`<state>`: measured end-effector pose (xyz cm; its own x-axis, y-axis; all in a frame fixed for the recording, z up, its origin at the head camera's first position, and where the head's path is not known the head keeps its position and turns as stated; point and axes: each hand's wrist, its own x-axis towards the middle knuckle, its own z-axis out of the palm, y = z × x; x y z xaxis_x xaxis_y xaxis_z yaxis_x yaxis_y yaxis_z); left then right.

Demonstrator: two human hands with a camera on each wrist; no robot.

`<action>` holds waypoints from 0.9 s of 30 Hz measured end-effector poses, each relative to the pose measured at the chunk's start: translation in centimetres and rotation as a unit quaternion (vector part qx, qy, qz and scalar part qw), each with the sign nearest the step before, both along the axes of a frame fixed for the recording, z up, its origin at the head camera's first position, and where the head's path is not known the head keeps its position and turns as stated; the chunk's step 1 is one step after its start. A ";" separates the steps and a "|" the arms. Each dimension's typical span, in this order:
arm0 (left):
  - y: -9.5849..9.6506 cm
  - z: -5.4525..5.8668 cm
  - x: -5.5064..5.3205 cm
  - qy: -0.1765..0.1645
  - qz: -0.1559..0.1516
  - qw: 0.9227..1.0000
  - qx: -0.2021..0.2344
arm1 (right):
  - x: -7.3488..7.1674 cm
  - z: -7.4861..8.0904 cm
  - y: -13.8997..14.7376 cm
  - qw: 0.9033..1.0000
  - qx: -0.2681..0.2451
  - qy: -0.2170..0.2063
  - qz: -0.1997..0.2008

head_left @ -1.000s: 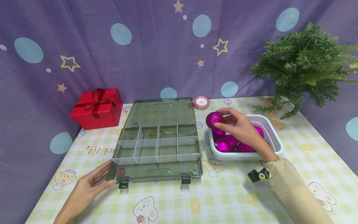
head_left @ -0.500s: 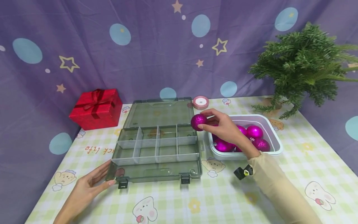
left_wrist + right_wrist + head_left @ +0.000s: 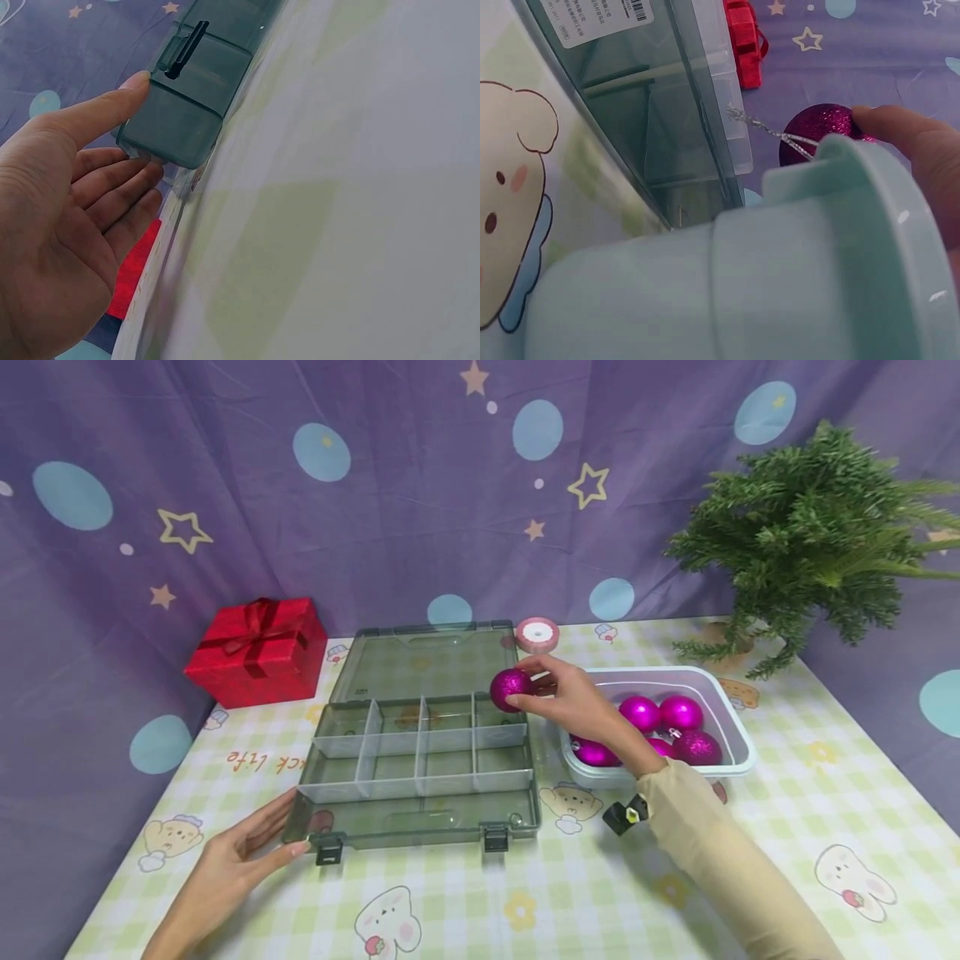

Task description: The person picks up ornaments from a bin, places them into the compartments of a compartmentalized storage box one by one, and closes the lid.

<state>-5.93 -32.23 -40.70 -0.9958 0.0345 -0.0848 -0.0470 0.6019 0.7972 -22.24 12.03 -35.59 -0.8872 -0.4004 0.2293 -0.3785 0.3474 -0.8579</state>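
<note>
The left grip (image 3: 234,862), fingers relaxed, touches the case (image 3: 412,841); the right grip (image 3: 576,700) pinches a bauble (image 3: 508,690) above its far right compartment (image 3: 484,717). Placing seems in hand, calling for lowering.

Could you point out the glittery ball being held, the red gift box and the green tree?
Held glittery ball (image 3: 507,691): head view, front of its round surface.
Red gift box (image 3: 236,678): head view, its front side.
Green tree (image 3: 813,531): head view, middle of its branches.
</note>
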 end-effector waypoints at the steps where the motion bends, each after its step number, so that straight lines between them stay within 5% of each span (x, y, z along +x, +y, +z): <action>1: 0.0 0.0 0.0 0.001 0.000 1.000 -0.003 | -0.1 0.0 -0.1 1.000 0.006 -0.001 -0.002; 27: -0.1 -0.1 0.2 0.009 -0.005 1.000 0.011 | -0.9 0.1 -1.2 0.999 0.051 0.000 0.001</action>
